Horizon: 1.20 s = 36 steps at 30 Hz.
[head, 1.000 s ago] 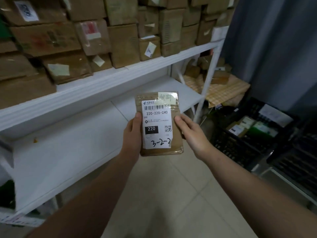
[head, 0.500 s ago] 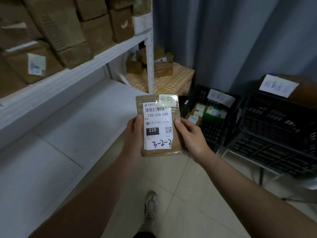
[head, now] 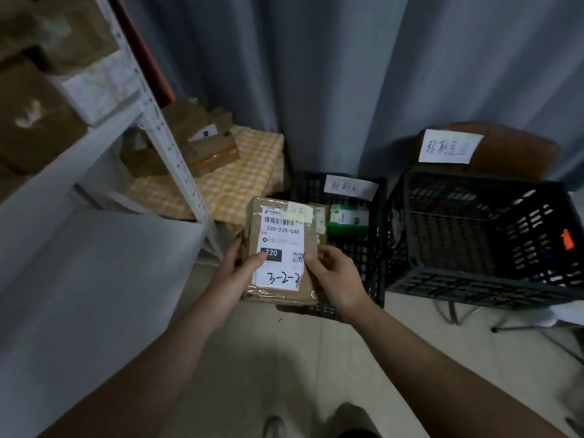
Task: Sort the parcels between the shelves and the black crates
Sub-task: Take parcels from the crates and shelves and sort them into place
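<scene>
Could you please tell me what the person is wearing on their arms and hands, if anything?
Nothing that shows. The left hand and right hand are bare, with no gloves and no rings that I can make out. The left forearm and right forearm are bare too: no sleeve, watch or wristband is in view.

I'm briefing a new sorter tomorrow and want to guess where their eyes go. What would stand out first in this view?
The brown parcel with its white label sits at the centre, gripped by the left hand and right hand. Just behind it stand two black crates: the left crate holds a green packet, and the right crate sits below a handwritten sign. White shelves fill the left side.
</scene>
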Each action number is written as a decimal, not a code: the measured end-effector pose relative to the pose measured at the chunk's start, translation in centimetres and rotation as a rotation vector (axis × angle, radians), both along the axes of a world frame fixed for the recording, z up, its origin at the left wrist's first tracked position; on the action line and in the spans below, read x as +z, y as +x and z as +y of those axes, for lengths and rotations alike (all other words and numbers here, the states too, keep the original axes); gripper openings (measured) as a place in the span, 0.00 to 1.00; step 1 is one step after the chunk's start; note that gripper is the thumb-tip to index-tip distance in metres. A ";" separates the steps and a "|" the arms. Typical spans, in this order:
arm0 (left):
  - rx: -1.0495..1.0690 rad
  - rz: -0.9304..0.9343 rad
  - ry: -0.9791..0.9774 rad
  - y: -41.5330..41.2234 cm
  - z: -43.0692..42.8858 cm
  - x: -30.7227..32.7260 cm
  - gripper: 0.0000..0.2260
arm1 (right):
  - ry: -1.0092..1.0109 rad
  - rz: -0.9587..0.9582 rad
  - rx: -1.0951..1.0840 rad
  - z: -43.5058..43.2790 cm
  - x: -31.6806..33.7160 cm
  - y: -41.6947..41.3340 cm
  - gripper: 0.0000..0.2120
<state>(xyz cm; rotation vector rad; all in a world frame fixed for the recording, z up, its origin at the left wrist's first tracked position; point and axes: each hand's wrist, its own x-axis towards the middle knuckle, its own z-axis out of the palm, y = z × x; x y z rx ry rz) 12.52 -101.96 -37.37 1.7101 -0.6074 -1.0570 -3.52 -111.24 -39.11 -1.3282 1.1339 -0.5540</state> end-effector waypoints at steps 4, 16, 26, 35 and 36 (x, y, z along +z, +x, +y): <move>-0.075 0.016 0.086 -0.9 -7.3 -2.6 0.31 | -0.045 0.100 -0.031 -6.8 -1.7 -1.3 0.20; -0.215 0.177 0.354 -2.3 -29.4 -13.2 0.21 | 0.052 0.439 0.108 -26.5 -11.5 -2.8 0.35; -0.190 0.384 0.514 -2.8 -35.3 -25.1 0.26 | 0.132 0.935 0.335 -30.8 -24.3 0.7 0.65; -0.318 -0.098 0.641 3.4 -36.5 -32.3 0.23 | -0.454 1.203 0.808 -36.6 -30.3 1.5 0.62; -0.343 -0.122 0.643 4.1 -36.3 -33.7 0.21 | -0.463 1.226 0.821 -36.8 -31.2 1.5 0.62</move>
